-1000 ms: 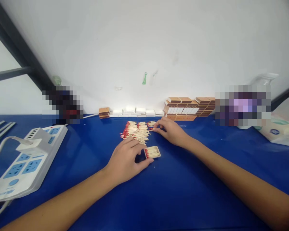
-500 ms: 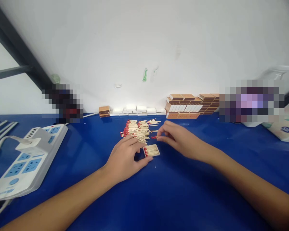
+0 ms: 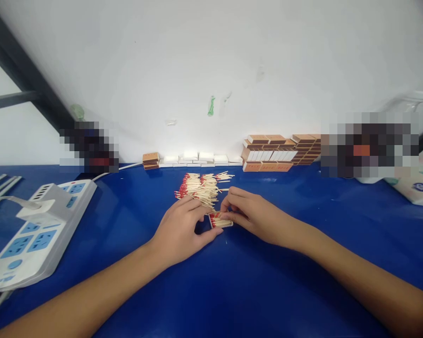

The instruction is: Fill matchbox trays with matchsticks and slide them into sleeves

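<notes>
A small white matchbox tray [image 3: 229,226] with red-headed matches in it lies on the blue tabletop. My left hand [image 3: 179,227] grips the tray from its left side, thumb at the near edge and fingers at the far edge. Over the tray's right part is my right hand [image 3: 248,210], thumb and fingertips pinched on matches whose red heads show just left of the fingers. How many it holds I cannot tell. Just behind the tray spreads a heap of loose matches [image 3: 199,187], heads mostly to the left.
White trays [image 3: 206,157] line the wall. To their right rises a stack of brown matchboxes [image 3: 268,166]; a few more matchboxes [image 3: 151,161] sit at their left. A power strip [image 3: 56,234] with a plug lies at left, a tissue pack [image 3: 414,185] at far right.
My right hand has moved left and toward me, bringing its pinched matches from beside the heap to the tray. My left hand keeps its hold on the tray.
</notes>
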Demonstrator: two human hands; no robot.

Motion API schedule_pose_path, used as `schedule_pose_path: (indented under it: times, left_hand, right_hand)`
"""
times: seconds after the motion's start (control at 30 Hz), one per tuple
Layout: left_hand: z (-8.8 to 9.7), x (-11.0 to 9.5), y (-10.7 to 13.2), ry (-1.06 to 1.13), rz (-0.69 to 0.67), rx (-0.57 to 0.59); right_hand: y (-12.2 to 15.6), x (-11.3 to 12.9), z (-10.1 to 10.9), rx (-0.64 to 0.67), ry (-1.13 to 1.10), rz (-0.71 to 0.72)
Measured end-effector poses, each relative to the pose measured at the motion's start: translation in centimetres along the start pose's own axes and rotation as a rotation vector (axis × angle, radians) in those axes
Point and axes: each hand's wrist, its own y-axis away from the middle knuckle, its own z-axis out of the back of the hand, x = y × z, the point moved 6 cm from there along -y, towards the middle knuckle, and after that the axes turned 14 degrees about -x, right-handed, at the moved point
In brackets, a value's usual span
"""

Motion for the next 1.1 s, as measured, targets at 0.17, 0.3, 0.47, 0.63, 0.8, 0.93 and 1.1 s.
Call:
schedule_pose_path:
  times: [0.17,0.3,0.47,0.63,0.8,0.93,1.1]
  left_hand:
    - [-0.09,0.14,0.02,-0.014,0.003,0.021]
    - [-0.03,0.14,0.04,-0.013,-0.005,0.012]
    - [0.02,0.14,0.07,-0.008,0.001,0.014]
    - [0.05,0.03,-0.01,-0.003,-0.002,0.013]
    - [-0.04,0.03,0.11,-0.008,-0.001,0.017]
    - [-0.06,0.08,0.03,-0.014,-0.002,0.024]
    - [-0.09,-0.11,-0.12,-0.011,-0.03,0.072]
  right_hand:
    - [0.15,0.35,-0.68,-0.016,0.014,0.013]
    - [0.22,0.52,-0.88,-0.032,0.04,0.067]
    - [0.25,0.92,-0.4,-0.064,0.043,0.107]
    - [0.34,0.91,-0.62,-0.043,0.041,0.1]
    - [0.42,0.48,-0.73,-0.028,0.06,0.096]
    - [0.46,0.38,-0.65,-0.018,0.082,0.101]
    - [0.44,0.71,-0.98,-0.008,0.064,0.105]
